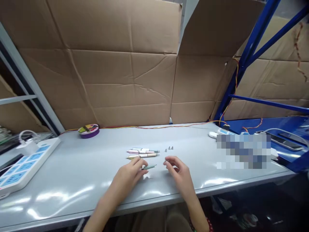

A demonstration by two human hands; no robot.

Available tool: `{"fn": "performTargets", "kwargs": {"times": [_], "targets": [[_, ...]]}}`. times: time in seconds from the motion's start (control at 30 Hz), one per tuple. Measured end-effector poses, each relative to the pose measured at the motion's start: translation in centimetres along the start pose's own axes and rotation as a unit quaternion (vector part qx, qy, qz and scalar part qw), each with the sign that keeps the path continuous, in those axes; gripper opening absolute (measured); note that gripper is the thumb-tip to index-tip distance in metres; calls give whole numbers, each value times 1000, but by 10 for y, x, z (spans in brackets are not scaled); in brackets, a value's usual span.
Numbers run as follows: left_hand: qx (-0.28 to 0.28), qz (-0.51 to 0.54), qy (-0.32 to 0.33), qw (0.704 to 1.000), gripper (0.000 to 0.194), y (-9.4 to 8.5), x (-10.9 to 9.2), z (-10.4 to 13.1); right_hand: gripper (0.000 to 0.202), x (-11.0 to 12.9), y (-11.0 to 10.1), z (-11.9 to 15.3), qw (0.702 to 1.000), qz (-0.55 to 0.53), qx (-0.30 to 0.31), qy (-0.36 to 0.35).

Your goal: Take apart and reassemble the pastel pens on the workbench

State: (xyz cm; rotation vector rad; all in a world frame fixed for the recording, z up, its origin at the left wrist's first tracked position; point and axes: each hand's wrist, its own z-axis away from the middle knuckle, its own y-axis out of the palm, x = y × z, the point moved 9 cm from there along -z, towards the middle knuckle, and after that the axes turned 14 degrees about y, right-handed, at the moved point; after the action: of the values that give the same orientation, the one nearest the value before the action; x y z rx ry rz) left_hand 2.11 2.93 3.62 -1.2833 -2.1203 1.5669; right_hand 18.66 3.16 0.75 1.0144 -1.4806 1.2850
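A slim green pen (149,167) lies low over the grey table (72,174), its rear end pinched in the fingers of the left hand (131,174), tip pointing toward the right hand (177,170). That hand's fingertips are closed on a tiny part (166,160), too small to identify. Just beyond the fingers lies a row of pens (143,153), with three small cone tips (169,149) beside it.

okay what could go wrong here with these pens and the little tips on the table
1. The right hand pinches a tiny part; it could slip and be lost on the table.
2. The loose tips sit unguarded and could be knocked away.
3. The pens could roll if the left hand, holding a green pen, bumps them.
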Motion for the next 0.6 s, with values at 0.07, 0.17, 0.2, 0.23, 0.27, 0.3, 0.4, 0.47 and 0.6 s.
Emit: {"fn": "performTargets", "kwargs": {"times": [0.07,0.17,0.2,0.23,0.27,0.3,0.4,0.47,0.6], "targets": [[-25,10,-30,999,11,1,1,9,21,1,4,-1,1000,-19,24,3],[-14,-2,-52,999,12,10,3,13,20,2,13,0,998,-2,69,-1],[-9,1,-55,998,12,13,3,13,20,2,15,1,997,6,77,-3],[-4,3,-56,998,11,15,4,12,21,2,16,3,997,10,81,-7],[-2,5,-57,998,11,16,4,11,21,2,16,4,996,12,82,-12],[-4,6,-58,998,11,17,4,10,21,2,15,4,996,13,81,-16],[-25,10,-69,997,12,15,6,10,20,1,14,4,997,21,79,-17],[-48,19,-74,996,12,13,7,11,20,-3,14,3,996,26,80,-6],[-62,22,-61,996,13,14,3,14,21,-6,13,2,996,15,85,4]]}}
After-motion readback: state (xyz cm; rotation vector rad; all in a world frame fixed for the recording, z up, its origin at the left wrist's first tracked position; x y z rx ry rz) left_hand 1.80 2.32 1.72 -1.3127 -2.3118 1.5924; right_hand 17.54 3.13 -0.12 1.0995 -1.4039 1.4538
